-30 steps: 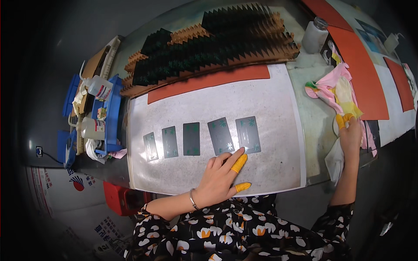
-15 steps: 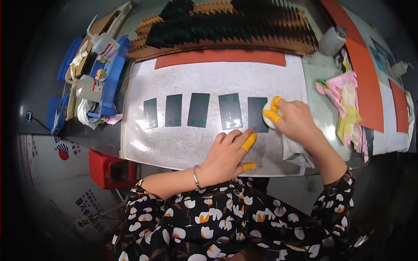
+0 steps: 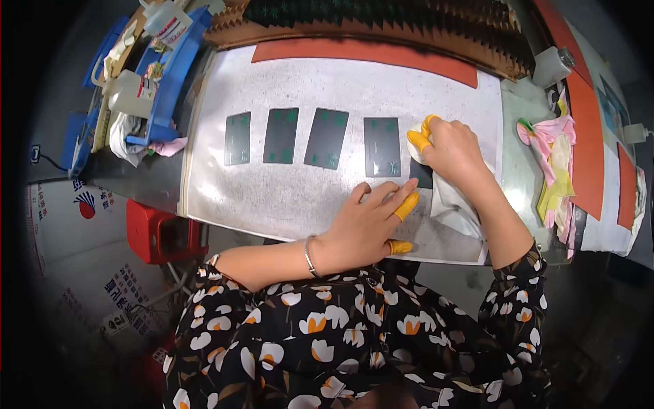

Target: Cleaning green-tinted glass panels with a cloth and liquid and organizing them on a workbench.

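Observation:
Several dark rectangular plates with green leaf patterns lie in a row on the white-covered table; the leftmost plate (image 3: 238,139) is at one end. My right hand (image 3: 455,153), with yellow finger cots, is closed on a white cloth (image 3: 459,210) and presses a wad of it on the rightmost plate (image 3: 422,175). That hand and the cloth hide much of this plate. My left hand (image 3: 368,217) rests on the table with fingers spread, also wearing yellow cots. Its index fingertip reaches the plate's lower edge. A patterned plate (image 3: 382,147) lies just left of it.
A toothed brown rack (image 3: 381,42) holding dark plates spans the back, behind an orange strip (image 3: 368,56). To the left stand a blue tray (image 3: 161,112) and a squeeze bottle (image 3: 133,94). Pink and yellow rags (image 3: 555,153) hang at the right. A red stool (image 3: 153,232) is below.
The view has shifted, so the table sits higher in the picture. My right hand and the cloth now cover more of the rightmost plate. My left hand stays at its lower edge.

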Available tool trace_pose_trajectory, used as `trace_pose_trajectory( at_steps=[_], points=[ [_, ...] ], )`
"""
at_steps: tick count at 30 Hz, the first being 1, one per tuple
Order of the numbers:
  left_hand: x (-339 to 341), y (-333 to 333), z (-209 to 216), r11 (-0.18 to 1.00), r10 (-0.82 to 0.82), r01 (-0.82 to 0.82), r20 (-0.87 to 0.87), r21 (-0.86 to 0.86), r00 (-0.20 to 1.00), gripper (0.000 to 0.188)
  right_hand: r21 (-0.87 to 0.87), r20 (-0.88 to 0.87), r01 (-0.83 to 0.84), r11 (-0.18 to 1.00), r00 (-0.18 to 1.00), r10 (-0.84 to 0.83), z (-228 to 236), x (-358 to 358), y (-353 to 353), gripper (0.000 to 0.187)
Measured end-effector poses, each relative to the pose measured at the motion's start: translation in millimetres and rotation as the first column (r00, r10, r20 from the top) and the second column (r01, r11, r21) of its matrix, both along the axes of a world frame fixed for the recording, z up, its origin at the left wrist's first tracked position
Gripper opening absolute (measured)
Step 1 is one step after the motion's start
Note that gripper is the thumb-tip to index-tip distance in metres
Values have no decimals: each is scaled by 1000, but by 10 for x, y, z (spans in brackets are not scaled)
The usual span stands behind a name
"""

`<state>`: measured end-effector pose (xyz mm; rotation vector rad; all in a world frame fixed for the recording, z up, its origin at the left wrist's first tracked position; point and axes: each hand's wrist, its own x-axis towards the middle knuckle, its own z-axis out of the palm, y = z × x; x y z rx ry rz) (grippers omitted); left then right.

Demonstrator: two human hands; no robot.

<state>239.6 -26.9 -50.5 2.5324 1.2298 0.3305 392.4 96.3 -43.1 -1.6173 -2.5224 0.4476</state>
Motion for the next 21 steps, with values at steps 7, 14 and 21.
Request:
trace_pose_trajectory(
  at_steps=[7,14,21],
  points=[
    [-273,-107,-81,994,2,14,141,-106,990,62,-14,-21,-15,1000,1000,15,-122,72,-478,22],
    [-487,-94,-46,993,113,-112,71,-26,991,60,-104,43,-57,993,997,62,2,127,-694,23],
    [-473,-145,-73,987,145,-151,110,46,983,56,-18,10,-72,997,997,73,148,-440,-131,23]
  ],
)
